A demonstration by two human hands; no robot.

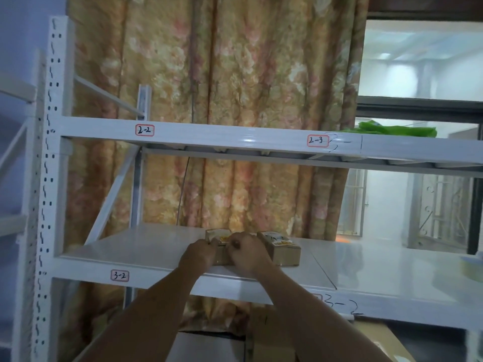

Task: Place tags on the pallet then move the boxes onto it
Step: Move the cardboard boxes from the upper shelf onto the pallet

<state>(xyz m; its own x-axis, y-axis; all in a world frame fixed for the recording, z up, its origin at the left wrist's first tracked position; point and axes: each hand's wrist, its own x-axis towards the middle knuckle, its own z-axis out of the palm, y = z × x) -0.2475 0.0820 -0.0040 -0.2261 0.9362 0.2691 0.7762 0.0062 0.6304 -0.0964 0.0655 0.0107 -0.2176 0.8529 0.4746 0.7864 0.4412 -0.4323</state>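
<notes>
— Behind the white metal shelf rack (183, 131) hangs a flowered yellow curtain (235, 74). Where is the box?

— One small brown cardboard box (222, 253) with a yellow printed top sits on the white lower shelf board (130, 249), under the fingers of both hands. The left hand (200, 253) curls over its near left edge, and the right hand (244, 250) has its fingers bent together on the top, maybe pinching a flap or a tag; I cannot tell which. A second similar brown box (283, 248) stands just beside the right fingers, touching or almost.

— What can go wrong?

— I think the right knuckles may push the second box away. Also the hold is only at the near edge, so the box can tilt and slip off the shelf.
</notes>
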